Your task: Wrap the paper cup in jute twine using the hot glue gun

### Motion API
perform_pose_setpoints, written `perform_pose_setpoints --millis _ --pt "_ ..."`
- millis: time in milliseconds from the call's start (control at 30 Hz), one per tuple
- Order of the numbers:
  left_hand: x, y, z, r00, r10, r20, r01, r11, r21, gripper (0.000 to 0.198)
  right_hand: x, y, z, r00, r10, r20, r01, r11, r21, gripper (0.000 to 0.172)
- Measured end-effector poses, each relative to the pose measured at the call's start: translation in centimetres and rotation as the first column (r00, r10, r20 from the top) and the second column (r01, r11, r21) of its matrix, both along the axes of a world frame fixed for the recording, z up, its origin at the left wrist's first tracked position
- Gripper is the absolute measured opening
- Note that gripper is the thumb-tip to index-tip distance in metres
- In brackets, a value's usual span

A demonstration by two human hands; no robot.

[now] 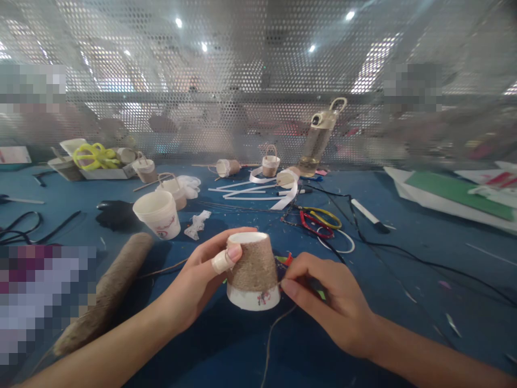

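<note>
My left hand [204, 272] grips a paper cup [253, 267] that is turned upside down, its thumb wrapped in pale tape. Brown twine winds round most of the cup, while a white printed band near the rim stays bare. My right hand [329, 299] pinches a strand of twine [271, 334] close against the cup's right side, and a loose length of it hangs down toward the table edge. To the left of my left hand lies a long roll of twine [115, 285]. Behind it stands a white paper cup [158, 215], leaning slightly.
Small twine-wrapped baskets [270, 164] stand toward the back near white paper strips [246, 191]. A clear bottle [319, 137] is by the perforated metal screen [242, 108]. Yellow scissors [97, 156] rest in a box at left. Black cord [388, 245] and a marker [369, 214] lie at right.
</note>
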State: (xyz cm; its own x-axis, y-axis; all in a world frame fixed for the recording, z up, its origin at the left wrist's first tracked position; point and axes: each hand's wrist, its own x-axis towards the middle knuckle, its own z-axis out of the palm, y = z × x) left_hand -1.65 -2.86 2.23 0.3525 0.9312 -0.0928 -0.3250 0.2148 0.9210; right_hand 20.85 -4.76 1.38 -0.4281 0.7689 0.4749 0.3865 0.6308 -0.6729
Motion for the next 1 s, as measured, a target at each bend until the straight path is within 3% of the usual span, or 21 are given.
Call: perform_pose_setpoints --millis 667,1000 --pt "-0.08 -0.12 -0.19 0.998 -0.046 0.053 0.045 0.998 0.033 0.042 0.05 0.04 -0.05 0.999 0.037 0.004 -0.037 0.998 -0.053 0.023" --pt "0.80 -0.74 -0.15 0.990 -0.049 0.132 0.068 0.987 -0.149 0.061 -0.84 0.10 -0.39 0.999 0.031 -0.043 -0.035 0.993 -0.109 0.020"
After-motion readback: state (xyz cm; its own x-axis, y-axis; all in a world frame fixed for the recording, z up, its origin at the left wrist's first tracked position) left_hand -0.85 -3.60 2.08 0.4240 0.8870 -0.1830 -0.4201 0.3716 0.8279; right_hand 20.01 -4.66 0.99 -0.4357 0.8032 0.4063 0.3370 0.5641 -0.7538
